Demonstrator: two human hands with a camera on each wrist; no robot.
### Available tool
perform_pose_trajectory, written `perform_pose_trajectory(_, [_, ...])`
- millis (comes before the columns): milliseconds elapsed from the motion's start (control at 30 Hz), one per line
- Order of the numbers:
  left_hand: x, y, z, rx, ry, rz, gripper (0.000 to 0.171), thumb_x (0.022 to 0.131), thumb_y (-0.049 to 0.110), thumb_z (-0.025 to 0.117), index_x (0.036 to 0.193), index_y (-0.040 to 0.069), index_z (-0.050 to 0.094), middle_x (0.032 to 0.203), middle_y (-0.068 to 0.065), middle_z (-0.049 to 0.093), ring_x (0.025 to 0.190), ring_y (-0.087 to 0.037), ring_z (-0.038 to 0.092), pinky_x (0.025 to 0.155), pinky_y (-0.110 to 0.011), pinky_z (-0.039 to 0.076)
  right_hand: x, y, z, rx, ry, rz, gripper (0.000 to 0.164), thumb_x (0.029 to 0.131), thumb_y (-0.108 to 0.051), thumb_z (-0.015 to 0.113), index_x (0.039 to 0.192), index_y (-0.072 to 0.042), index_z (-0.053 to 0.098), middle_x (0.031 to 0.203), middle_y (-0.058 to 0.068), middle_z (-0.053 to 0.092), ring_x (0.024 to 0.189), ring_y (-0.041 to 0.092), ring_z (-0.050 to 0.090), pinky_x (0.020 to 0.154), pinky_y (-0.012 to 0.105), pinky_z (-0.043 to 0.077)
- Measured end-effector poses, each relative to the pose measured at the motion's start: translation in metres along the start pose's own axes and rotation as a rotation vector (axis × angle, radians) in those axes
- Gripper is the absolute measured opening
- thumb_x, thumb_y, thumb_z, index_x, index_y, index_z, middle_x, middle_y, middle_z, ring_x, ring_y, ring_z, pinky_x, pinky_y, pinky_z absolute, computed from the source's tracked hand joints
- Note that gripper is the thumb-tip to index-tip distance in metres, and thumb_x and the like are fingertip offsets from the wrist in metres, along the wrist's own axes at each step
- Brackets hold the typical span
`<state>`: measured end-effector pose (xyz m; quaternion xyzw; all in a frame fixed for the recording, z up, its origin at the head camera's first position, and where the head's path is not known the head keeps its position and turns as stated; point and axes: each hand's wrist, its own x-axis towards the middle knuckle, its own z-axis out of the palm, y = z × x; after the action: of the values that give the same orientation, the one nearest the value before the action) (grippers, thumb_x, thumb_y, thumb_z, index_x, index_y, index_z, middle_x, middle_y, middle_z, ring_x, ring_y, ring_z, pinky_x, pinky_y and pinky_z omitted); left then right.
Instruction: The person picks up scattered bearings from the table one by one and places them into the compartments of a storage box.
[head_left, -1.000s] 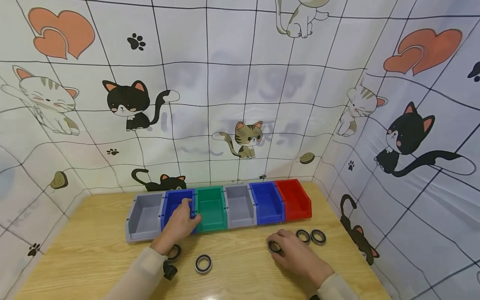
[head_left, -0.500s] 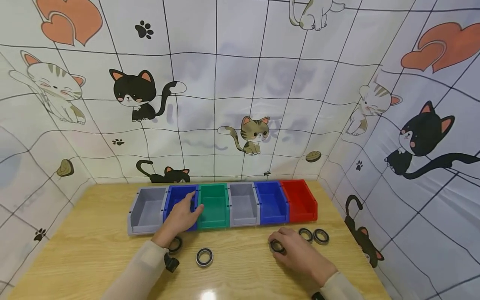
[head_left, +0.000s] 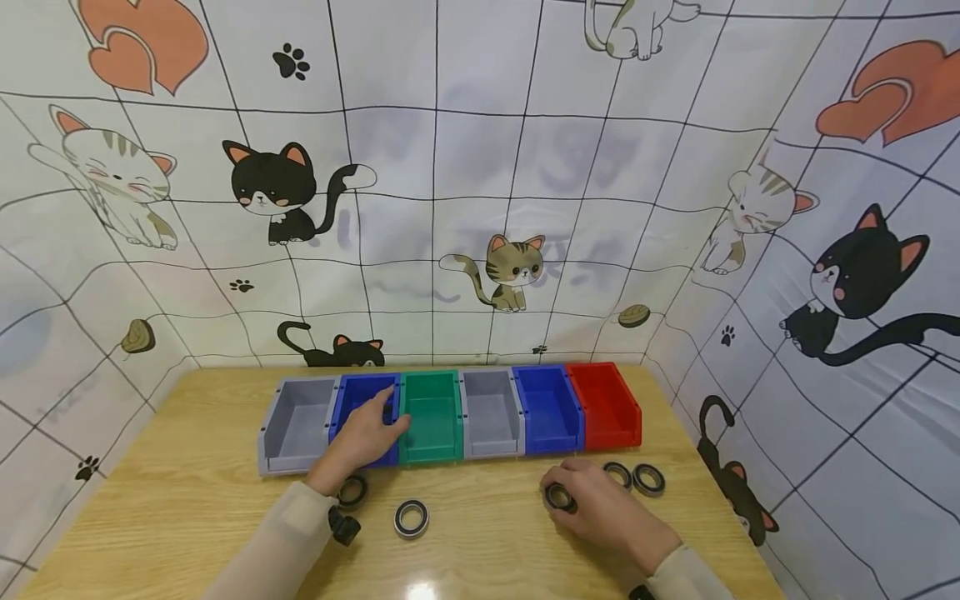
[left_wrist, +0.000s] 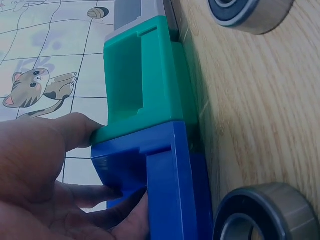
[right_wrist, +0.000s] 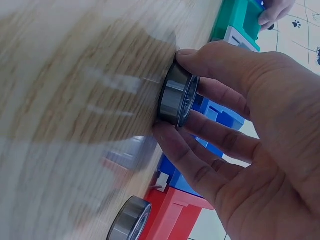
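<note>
On the table, my right hand (head_left: pixel 603 508) pinches a ball bearing (right_wrist: pixel 172 97) between thumb and fingertips; the bearing sits at the wood surface in the right wrist view. My left hand (head_left: pixel 365 433) reaches over the left blue bin (left_wrist: pixel 170 200), its fingers dipping inside. Its thumb lies at the rim of the green bin (left_wrist: pixel 135 75) alongside. A dark spot shows under those fingers in the head view, mostly hidden. One bearing (head_left: pixel 352 492) lies below the left wrist, and another (head_left: pixel 411 519) is a little right of it.
Two more bearings, one partly behind the right hand (head_left: pixel 618 475) and one beside it (head_left: pixel 648 480), lie at right. The bin row also has a left grey bin (head_left: pixel 300 462), a second grey bin (head_left: pixel 491 417), a right blue bin (head_left: pixel 551 412) and a red bin (head_left: pixel 607 408). Cat-print cloth (head_left: pixel 405 167) stands behind.
The head view has shifted slightly. Both hands stay nearly in place, the left over the blue bin and the right on its ball bearing.
</note>
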<state>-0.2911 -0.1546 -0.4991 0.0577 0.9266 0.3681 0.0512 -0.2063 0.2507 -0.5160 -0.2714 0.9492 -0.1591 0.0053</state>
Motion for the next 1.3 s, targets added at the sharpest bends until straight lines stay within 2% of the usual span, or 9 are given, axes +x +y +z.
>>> perform_pose_trajectory(267, [0.001,-0.001,-0.003,-0.005,-0.012,0.008,0.082,0.115,0.031,0.069,0.179,-0.006,0.034,0.173,-0.04,0.051,0.158,-0.062,0.054,0.125,-0.075,0.051,0.003,0.0,-0.008,0.021,-0.005,0.035,0.035,0.091,-0.016,0.101,0.121,-0.016,0.084,0.116,-0.002,0.078,0.107,0.018,0.077,0.098,0.047,0.071])
perform_pose_trajectory(400, [0.004,-0.008,0.0,-0.006,-0.003,0.021,0.083,0.115,0.035,0.069,0.179,-0.005,0.035,0.173,-0.04,0.052,0.157,-0.062,0.054,0.125,-0.075,0.051,0.006,0.002,-0.014,0.016,0.0,0.071,0.035,0.092,-0.019,0.1,0.123,-0.015,0.084,0.114,-0.002,0.078,0.106,0.018,0.076,0.099,0.048,0.071])
perform_pose_trajectory(533, [0.009,-0.017,0.003,-0.041,-0.016,0.003,0.085,0.114,0.038,0.07,0.181,-0.001,0.035,0.176,-0.038,0.049,0.16,-0.062,0.051,0.129,-0.076,0.047,0.008,0.006,-0.023,0.031,0.008,0.129,0.032,0.094,-0.019,0.099,0.123,-0.016,0.085,0.115,0.0,0.079,0.107,0.02,0.077,0.099,0.048,0.071])
perform_pose_trajectory(667, [0.014,-0.026,0.006,-0.075,-0.018,0.0,0.087,0.113,0.036,0.069,0.182,0.0,0.032,0.179,-0.037,0.045,0.163,-0.061,0.049,0.131,-0.077,0.044,0.008,0.013,-0.039,0.014,0.054,0.132,0.035,0.092,-0.015,0.1,0.124,-0.014,0.084,0.118,0.005,0.081,0.109,0.024,0.079,0.098,0.049,0.072])
perform_pose_trajectory(733, [0.015,-0.028,0.007,-0.076,-0.016,0.005,0.087,0.113,0.035,0.069,0.182,0.0,0.032,0.18,-0.037,0.044,0.163,-0.061,0.049,0.13,-0.077,0.045,0.009,0.02,-0.047,-0.012,0.095,0.097,0.038,0.091,-0.012,0.1,0.125,-0.012,0.084,0.118,0.007,0.081,0.106,0.024,0.08,0.095,0.048,0.073])
perform_pose_trajectory(933, [0.013,-0.026,0.005,-0.076,-0.012,0.012,0.089,0.111,0.039,0.072,0.182,0.001,0.035,0.18,-0.035,0.046,0.16,-0.061,0.052,0.128,-0.076,0.048,0.011,0.045,-0.074,-0.054,0.187,0.083,0.035,0.092,-0.011,0.098,0.124,-0.013,0.082,0.117,0.006,0.081,0.097,0.018,0.078,0.083,0.039,0.071])
perform_pose_trajectory(1133, [0.009,-0.023,0.004,-0.071,-0.01,0.007,0.087,0.112,0.038,0.071,0.181,0.001,0.036,0.18,-0.034,0.046,0.16,-0.06,0.053,0.127,-0.075,0.049,0.022,0.069,-0.092,-0.031,0.162,0.166,0.038,0.094,-0.008,0.095,0.128,-0.005,0.08,0.12,0.015,0.082,0.103,0.028,0.079,0.09,0.051,0.072])
perform_pose_trajectory(1300, [0.009,-0.025,0.005,-0.073,-0.003,0.005,0.085,0.112,0.034,0.07,0.181,0.0,0.035,0.18,-0.034,0.047,0.159,-0.06,0.055,0.127,-0.075,0.049,0.038,0.082,-0.092,-0.066,0.088,0.245,0.041,0.096,-0.009,0.093,0.134,-0.002,0.08,0.128,0.02,0.083,0.11,0.034,0.078,0.1,0.059,0.07])
